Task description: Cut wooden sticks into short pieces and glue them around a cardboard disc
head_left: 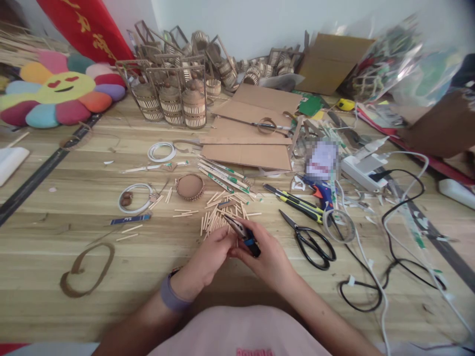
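Pliers [245,236] with dark and blue handles rest in my right hand [270,252], whose fingers are wrapped round them. My left hand [213,254] is closed in a pinch close beside the pliers' jaws; what it holds is too small and hidden to tell. Just beyond both hands lies a loose pile of short wooden sticks [214,221]. A round, shallow brown basket [190,187] sits behind the pile to the left. Black-handled scissors [309,244] and a yellow-and-black cutter [295,201] lie to the right of my right hand.
Flat cardboard [252,126] and woven lantern-like baskets [170,106] stand or lie at the back. A glue gun [322,193], a tape roll [339,226], a power strip [365,170] and loose cables are on the right. Brown strip coils [104,274] lie at left.
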`<state>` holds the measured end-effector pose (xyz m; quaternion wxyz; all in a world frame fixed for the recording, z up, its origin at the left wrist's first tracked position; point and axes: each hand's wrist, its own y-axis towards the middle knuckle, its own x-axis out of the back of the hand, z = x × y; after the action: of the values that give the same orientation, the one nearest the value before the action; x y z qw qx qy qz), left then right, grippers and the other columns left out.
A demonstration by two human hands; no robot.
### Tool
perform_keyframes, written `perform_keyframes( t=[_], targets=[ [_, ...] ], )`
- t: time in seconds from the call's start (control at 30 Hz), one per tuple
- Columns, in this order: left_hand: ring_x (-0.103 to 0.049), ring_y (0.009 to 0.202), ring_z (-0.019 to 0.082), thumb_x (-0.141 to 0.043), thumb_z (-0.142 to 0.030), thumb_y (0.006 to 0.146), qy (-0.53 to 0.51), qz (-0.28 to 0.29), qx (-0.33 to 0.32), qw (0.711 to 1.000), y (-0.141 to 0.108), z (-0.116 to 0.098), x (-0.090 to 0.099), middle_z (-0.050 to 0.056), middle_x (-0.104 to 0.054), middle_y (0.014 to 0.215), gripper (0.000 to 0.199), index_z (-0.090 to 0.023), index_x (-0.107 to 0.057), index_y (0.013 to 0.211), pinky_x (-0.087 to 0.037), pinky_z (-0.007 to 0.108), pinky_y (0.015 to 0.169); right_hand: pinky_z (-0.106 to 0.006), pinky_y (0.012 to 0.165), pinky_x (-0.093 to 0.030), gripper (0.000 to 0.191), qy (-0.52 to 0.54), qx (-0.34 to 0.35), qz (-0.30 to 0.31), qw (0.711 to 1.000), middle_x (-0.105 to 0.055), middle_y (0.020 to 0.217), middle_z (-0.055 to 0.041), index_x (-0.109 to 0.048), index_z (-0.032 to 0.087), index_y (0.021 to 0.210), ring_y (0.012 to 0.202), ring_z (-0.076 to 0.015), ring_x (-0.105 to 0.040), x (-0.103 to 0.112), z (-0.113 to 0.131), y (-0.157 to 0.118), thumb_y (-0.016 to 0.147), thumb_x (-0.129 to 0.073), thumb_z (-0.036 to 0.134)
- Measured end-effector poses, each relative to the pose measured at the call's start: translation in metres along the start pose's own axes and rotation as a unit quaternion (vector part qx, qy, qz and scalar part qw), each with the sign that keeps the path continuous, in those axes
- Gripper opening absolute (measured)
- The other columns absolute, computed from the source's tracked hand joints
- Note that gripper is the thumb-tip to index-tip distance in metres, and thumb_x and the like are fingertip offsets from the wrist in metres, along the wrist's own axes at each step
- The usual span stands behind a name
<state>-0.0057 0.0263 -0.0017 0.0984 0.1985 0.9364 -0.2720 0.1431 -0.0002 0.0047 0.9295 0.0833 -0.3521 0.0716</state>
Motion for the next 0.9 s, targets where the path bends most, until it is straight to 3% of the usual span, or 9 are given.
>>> perform_keyframes(
  t=[0.1,0.2,0.3,0.5,0.6,0.7,0.77,0.9],
  targets=[
    [-0.058,0.070,0.016,-0.045,-0.056,0.088,0.111,-0.025,-0.028,0.993,-0.003,-0.005,0.004,0.000,-0.063,0.076,0.039,-0.018,-0.055,0.086,-0.044,0.027,0.063,-0.036,0.090,-0.052,0.050,0.023,0.020,-0.011,0.999,-0.066,0.121,-0.0093,-0.054,0.023,0.124,0.110,-0.0243,-0.064,0.004,-0.001,0.003,0.077,-0.071,0.025],
    [-0.060,0.067,0.017,-0.032,-0.048,0.096,0.274,-0.067,-0.082,0.956,-0.006,-0.012,0.008,0.001,-0.066,0.073,0.036,-0.020,-0.052,0.084,-0.045,0.029,0.067,-0.032,0.081,-0.053,0.028,0.028,-0.014,-0.029,0.999,-0.072,0.106,-0.0076,-0.059,0.022,0.111,0.095,-0.0224,-0.068,0.015,-0.007,0.008,0.084,-0.063,0.028],
    [-0.064,0.076,0.019,-0.029,-0.034,0.099,0.392,-0.115,-0.132,0.903,-0.007,-0.015,0.011,0.004,-0.069,0.078,0.029,-0.021,-0.048,0.081,-0.046,0.032,0.074,-0.029,0.067,-0.052,0.017,-0.011,-0.069,-0.051,0.996,-0.072,0.084,-0.0035,-0.060,0.021,0.100,0.073,-0.0200,-0.068,0.029,-0.019,0.016,0.086,-0.055,0.030],
    [-0.062,0.081,0.024,-0.033,-0.019,0.098,0.589,-0.191,-0.233,0.750,-0.003,-0.006,0.012,0.008,-0.065,0.080,0.026,-0.020,-0.050,0.078,-0.049,0.036,0.074,-0.031,0.068,-0.049,0.017,-0.121,-0.067,-0.075,0.988,-0.072,0.086,-0.0066,-0.060,0.019,0.096,0.076,-0.0230,-0.067,0.046,-0.044,0.034,0.085,-0.052,0.029],
    [-0.061,0.087,0.025,-0.034,-0.014,0.098,0.618,-0.193,-0.286,0.706,0.000,-0.001,0.012,0.010,-0.066,0.086,0.025,-0.018,-0.055,0.085,-0.051,0.041,0.079,-0.031,0.070,-0.048,0.020,-0.191,-0.057,-0.069,0.977,-0.072,0.090,-0.0090,-0.059,0.018,0.102,0.079,-0.0241,-0.067,0.046,-0.051,0.046,0.086,-0.052,0.028],
    [-0.060,0.102,0.027,-0.036,-0.014,0.097,0.616,-0.212,-0.333,0.682,0.002,0.002,0.013,0.012,-0.067,0.106,0.023,-0.016,-0.056,0.109,-0.050,0.046,0.091,-0.033,0.074,-0.047,0.023,-0.231,-0.054,-0.068,0.969,-0.072,0.094,-0.0115,-0.059,0.016,0.107,0.086,-0.0261,-0.066,0.044,-0.053,0.063,0.085,-0.054,0.024],
    [-0.057,0.112,0.028,-0.038,-0.014,0.097,0.614,-0.225,-0.356,0.668,0.003,0.005,0.012,0.012,-0.064,0.117,0.027,-0.016,-0.053,0.119,-0.048,0.048,0.097,-0.034,0.076,-0.047,0.024,-0.244,-0.052,-0.063,0.966,-0.072,0.097,-0.0121,-0.059,0.016,0.108,0.089,-0.0270,-0.065,0.040,-0.051,0.076,0.086,-0.054,0.022],
    [-0.056,0.116,0.029,-0.038,-0.014,0.097,0.611,-0.215,-0.383,0.659,0.005,0.009,0.012,0.013,-0.064,0.120,0.027,-0.015,-0.055,0.119,-0.047,0.050,0.101,-0.035,0.077,-0.046,0.023,-0.270,-0.050,-0.046,0.960,-0.071,0.102,-0.0150,-0.060,0.017,0.109,0.093,-0.0292,-0.064,0.028,-0.044,0.107,0.087,-0.054,0.020]
  ],
)
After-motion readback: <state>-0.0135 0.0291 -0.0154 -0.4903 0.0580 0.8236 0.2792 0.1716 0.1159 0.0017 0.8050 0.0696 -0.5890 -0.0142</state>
